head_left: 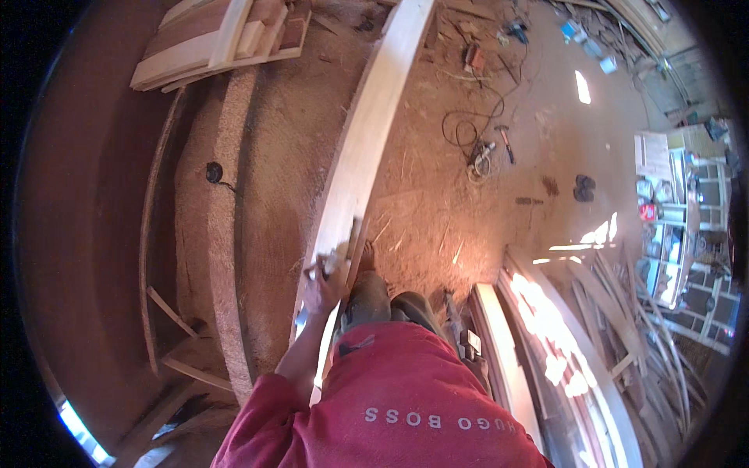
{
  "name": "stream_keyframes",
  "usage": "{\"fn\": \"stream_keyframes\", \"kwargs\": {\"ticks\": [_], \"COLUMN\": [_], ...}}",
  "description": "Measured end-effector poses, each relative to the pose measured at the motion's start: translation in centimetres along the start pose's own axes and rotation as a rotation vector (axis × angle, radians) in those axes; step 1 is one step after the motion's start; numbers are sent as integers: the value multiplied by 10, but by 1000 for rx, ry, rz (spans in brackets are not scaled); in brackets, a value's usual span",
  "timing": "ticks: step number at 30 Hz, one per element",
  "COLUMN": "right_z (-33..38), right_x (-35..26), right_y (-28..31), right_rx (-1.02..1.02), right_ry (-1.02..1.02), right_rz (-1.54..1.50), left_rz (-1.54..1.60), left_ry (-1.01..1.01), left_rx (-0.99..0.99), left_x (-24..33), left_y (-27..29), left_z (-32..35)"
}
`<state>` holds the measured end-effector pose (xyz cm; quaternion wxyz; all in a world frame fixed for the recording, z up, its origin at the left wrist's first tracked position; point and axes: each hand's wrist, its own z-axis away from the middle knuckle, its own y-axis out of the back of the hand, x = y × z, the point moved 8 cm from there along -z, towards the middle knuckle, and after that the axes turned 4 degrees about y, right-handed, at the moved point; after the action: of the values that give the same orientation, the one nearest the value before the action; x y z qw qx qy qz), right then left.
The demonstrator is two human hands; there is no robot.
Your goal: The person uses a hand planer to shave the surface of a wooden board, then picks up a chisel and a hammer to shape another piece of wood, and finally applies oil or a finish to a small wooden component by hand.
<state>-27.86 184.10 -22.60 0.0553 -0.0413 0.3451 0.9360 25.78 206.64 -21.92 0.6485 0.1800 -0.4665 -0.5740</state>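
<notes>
A long pale plank [367, 125] runs away from my body toward the far edge of the view. My left hand [326, 287] is on its near part, with the fingers bent around something small and pale that I cannot make out. Just beyond the fingers, a narrow darker strip of wood [356, 232] lies along the plank's right edge. My right hand does not show; my red top covers the lower middle of the view.
Stacked boards [222, 43] rest at the far left. A dusty beam [226, 210] carries a black round object [214, 172]. On the dirt floor lie a hammer [505, 144], a coiled cable [462, 131] and dark shoes [583, 188]. Long planks [558, 335] stand close on my right.
</notes>
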Motion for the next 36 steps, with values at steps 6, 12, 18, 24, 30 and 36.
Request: {"fn": "stream_keyframes", "kwargs": {"ticks": [6, 12, 18, 24, 30, 36], "right_z": [36, 64, 119, 147, 167, 211], "right_x": [36, 67, 71, 16, -65, -161], "right_y": [-58, -113, -149, -169, -138, -98], "right_rx": [-43, 36, 181, 250, 345, 774], "right_ry": [-10, 16, -14, 120, 40, 360], "right_rz": [-123, -415, -880, -1280, -1515, -1310], "left_rz": [-121, -172, -268, -344, -260, 206], "left_ry": [-128, 32, 0, -217, -354, -762], "left_rx": [100, -37, -152, -198, 12, -27], "left_x": [21, 41, 46, 9, 16, 86], "left_y": [4, 12, -4, 18, 88, 148], "left_z": [-41, -10, -12, -51, -63, -48]}}
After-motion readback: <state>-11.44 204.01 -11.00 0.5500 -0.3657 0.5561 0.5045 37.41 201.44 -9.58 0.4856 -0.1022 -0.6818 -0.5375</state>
